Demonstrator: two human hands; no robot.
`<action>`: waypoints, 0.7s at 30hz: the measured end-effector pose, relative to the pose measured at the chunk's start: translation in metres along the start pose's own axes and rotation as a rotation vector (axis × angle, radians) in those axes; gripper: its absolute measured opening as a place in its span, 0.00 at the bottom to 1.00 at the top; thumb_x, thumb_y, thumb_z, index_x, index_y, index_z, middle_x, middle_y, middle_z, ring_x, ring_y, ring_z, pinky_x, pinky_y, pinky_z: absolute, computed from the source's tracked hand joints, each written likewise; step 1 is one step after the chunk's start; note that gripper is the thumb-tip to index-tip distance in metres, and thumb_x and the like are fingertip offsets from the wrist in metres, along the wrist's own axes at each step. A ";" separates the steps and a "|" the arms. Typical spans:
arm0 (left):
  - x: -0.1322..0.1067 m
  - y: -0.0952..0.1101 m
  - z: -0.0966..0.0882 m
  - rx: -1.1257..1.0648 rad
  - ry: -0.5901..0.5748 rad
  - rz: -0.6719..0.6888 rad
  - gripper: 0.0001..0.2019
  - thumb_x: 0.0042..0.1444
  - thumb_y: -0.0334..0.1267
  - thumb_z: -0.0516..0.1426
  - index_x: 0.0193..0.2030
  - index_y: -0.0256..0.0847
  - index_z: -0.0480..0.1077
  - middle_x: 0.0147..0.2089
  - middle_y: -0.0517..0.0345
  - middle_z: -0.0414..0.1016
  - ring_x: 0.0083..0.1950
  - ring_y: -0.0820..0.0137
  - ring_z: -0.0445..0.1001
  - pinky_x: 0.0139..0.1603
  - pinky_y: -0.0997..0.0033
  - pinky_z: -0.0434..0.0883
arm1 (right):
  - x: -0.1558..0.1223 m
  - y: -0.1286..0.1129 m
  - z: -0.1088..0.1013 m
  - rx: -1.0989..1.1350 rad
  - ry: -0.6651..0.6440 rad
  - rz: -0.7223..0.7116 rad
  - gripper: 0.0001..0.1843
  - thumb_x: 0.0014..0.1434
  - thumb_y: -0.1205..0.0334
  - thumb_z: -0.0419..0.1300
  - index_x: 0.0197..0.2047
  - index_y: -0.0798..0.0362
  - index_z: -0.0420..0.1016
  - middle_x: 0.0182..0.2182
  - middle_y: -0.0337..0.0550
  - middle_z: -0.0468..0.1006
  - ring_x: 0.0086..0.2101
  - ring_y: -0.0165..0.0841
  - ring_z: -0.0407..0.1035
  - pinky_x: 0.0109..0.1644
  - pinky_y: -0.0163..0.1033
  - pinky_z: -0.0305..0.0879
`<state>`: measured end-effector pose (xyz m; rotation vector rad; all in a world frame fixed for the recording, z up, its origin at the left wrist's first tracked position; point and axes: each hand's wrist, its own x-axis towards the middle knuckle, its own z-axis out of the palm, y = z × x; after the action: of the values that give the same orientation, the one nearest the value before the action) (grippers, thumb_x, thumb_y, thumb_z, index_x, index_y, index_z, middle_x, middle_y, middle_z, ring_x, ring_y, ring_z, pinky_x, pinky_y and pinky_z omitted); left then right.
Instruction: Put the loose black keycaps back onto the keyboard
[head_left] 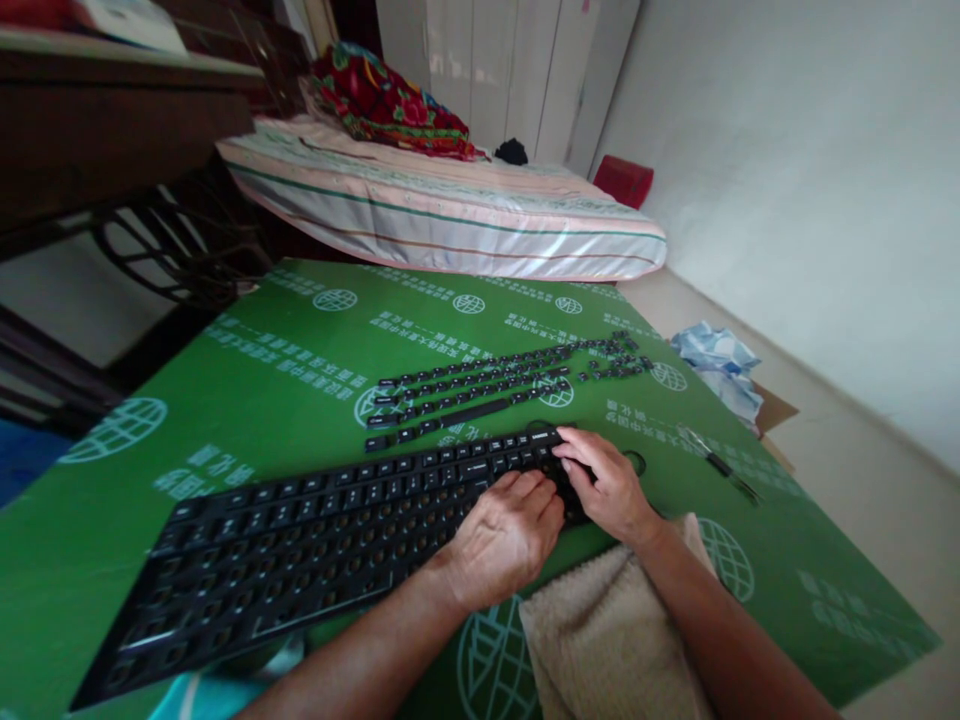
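A black keyboard lies at a slant in front of me. Its upper rows carry keycaps, while much of the lower area shows bare key sockets. My left hand is curled over the right part of the keyboard, fingertips bent down; whatever is in them is hidden. At the keyboard's far right corner, my right hand grips the end with bent fingers. Beyond the keyboard, loose black keycaps lie in slanting rows, with a looser group of keycaps to the right.
The green printed board carries everything. A beige towel lies under my right forearm, and a turquoise cloth is at front left. A thin dark-handled tool lies to the right. A striped bed stands behind, with a crumpled plastic bag on the floor.
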<state>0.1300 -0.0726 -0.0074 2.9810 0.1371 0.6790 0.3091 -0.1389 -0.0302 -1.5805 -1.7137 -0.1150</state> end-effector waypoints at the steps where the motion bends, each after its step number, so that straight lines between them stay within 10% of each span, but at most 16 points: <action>1: 0.000 0.000 0.000 -0.001 0.001 0.000 0.08 0.62 0.31 0.49 0.39 0.36 0.70 0.41 0.51 0.75 0.48 0.61 0.72 0.47 0.60 0.71 | 0.000 0.000 0.000 0.000 0.006 0.004 0.23 0.61 0.70 0.52 0.60 0.49 0.62 0.42 0.45 0.79 0.47 0.36 0.71 0.55 0.47 0.68; 21: -0.001 -0.001 0.004 0.004 -0.004 0.012 0.06 0.61 0.30 0.50 0.39 0.36 0.68 0.40 0.51 0.73 0.46 0.63 0.71 0.47 0.62 0.70 | 0.005 -0.012 -0.004 -0.073 -0.132 -0.121 0.23 0.63 0.70 0.49 0.61 0.52 0.62 0.47 0.48 0.77 0.53 0.39 0.67 0.57 0.50 0.65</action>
<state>0.1304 -0.0717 -0.0116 2.9890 0.1208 0.6750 0.3010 -0.1403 -0.0194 -1.5665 -1.9277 -0.1385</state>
